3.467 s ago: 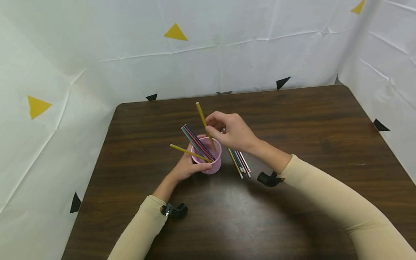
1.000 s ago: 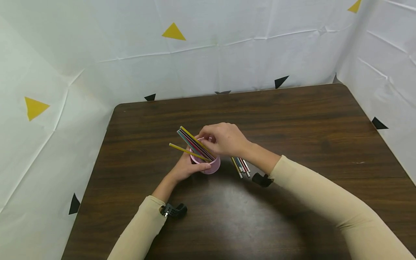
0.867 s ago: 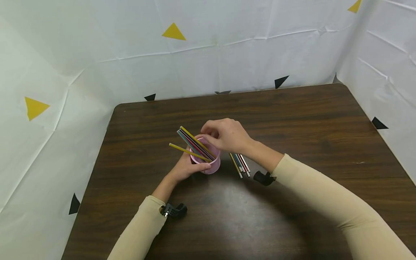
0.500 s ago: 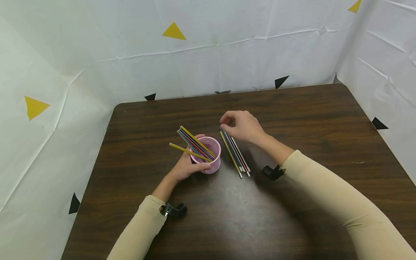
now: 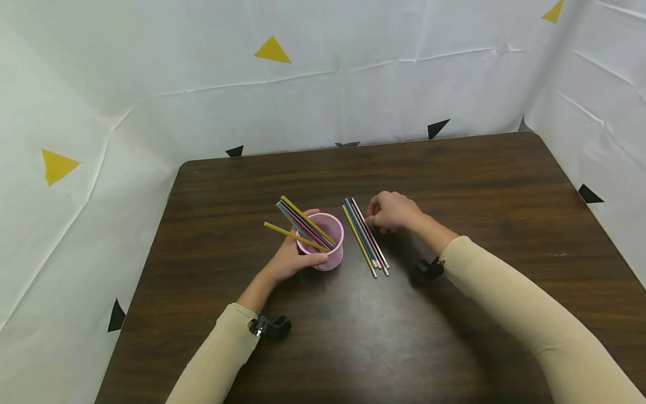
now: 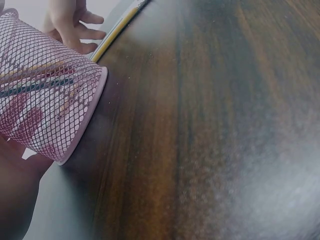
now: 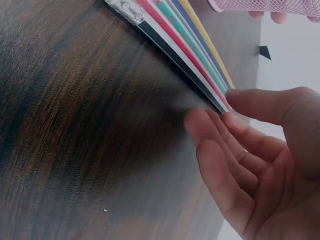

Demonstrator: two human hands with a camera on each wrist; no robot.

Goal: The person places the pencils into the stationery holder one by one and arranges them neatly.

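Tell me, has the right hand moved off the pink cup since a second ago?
Yes. The right hand has gone from over the pink mesh cup to its right, now down at the loose pencils on the table; the cup has stayed put.

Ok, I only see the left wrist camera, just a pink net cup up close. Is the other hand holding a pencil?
Observer: No, the right hand holds nothing; its fingertips touch the row of pencils lying on the table.
Operator: What colours are they?
Observer: Yellow, blue, green, red and black, side by side.
Operator: Anything in the cup?
Observer: Several more pencils, leaning out over its rim toward the left.
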